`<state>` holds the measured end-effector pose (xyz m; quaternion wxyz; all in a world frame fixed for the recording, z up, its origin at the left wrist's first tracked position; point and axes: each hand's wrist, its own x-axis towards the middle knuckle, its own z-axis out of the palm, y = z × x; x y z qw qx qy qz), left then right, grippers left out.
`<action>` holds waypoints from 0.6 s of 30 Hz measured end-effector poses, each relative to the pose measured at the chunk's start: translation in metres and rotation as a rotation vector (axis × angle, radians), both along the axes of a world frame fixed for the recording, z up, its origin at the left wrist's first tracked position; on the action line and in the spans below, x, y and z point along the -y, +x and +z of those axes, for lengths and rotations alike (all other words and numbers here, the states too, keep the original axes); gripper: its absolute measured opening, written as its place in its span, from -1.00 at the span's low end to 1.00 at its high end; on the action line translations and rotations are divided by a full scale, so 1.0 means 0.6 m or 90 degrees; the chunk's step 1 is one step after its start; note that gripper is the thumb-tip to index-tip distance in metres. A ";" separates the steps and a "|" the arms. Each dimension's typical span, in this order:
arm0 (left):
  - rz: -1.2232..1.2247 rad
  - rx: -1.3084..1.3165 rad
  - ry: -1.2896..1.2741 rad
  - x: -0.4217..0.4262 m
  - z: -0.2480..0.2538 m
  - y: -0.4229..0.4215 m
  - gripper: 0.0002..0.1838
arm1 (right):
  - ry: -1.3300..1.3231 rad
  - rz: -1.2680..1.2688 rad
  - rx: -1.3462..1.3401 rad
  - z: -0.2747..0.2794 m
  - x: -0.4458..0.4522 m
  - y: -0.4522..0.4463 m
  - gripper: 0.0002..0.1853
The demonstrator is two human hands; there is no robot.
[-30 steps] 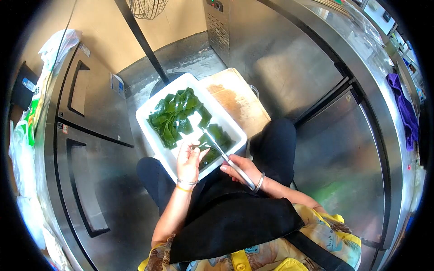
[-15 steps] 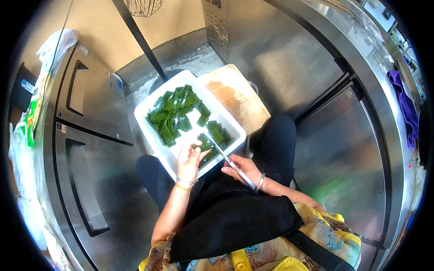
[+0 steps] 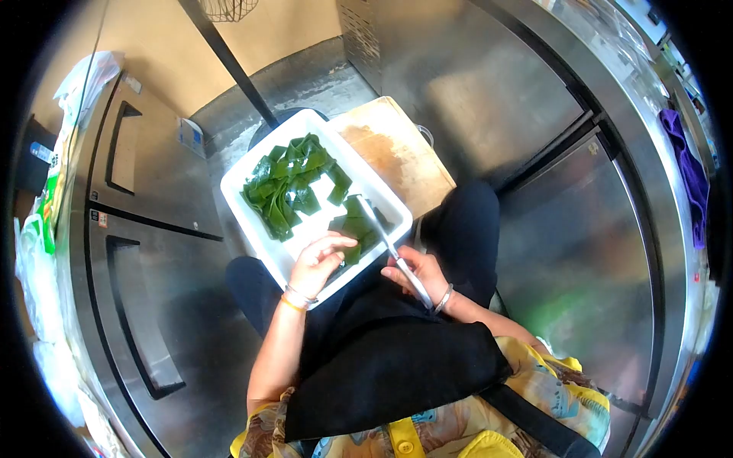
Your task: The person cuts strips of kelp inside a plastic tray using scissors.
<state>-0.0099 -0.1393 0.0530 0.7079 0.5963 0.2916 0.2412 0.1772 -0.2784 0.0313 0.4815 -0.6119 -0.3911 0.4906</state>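
A white plastic tub (image 3: 238,169) rests across my lap, tilted. In its far part lies a pile of glossy dark green kelp pieces (image 3: 286,179). My left hand (image 3: 317,263) is over the near side of the tub, thumb and fingers closed at the edge of a kelp piece (image 3: 356,221). My right hand (image 3: 418,276) is wrapped around the metal handle of a knife (image 3: 377,223). The blade points away from me into the tub, against or just over that kelp piece; I cannot tell whether they touch.
A stained wooden board (image 3: 401,156) lies beyond the tub on the right. Steel cabinets stand close on the left (image 3: 164,305) and right (image 3: 565,244). A dark metal pole (image 3: 229,61) rises behind the tub. A purple cloth (image 3: 682,175) hangs at the far right.
My left hand has closed in on the kelp beside the blade, and a larger flat piece now shows at its fingertips. The knife has shifted slightly right and up.
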 end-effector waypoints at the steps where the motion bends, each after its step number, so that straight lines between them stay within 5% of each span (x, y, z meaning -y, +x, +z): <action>1: -0.073 -0.056 0.087 -0.005 0.007 0.000 -0.76 | -0.001 -0.019 0.002 -0.007 0.002 0.004 -0.76; 9: 0.130 -0.206 0.217 -0.143 -0.134 0.042 -0.78 | -0.006 -0.077 -0.123 -0.035 0.004 0.017 -0.80; 11: 0.154 -0.367 0.322 -0.181 -0.161 0.076 -0.78 | 0.006 -0.065 -0.085 -0.038 -0.003 0.017 -0.79; 13: 0.222 -0.357 0.305 -0.187 -0.143 0.112 -0.60 | 0.001 -0.053 -0.069 -0.037 -0.006 0.019 -0.79; 16: 0.260 -0.614 0.328 -0.185 -0.109 0.171 -0.40 | -0.010 -0.026 -0.054 -0.026 -0.006 0.025 -0.78; 18: 0.325 -0.711 0.326 -0.184 -0.099 0.206 -0.43 | -0.010 -0.008 -0.038 -0.027 -0.007 0.027 -0.78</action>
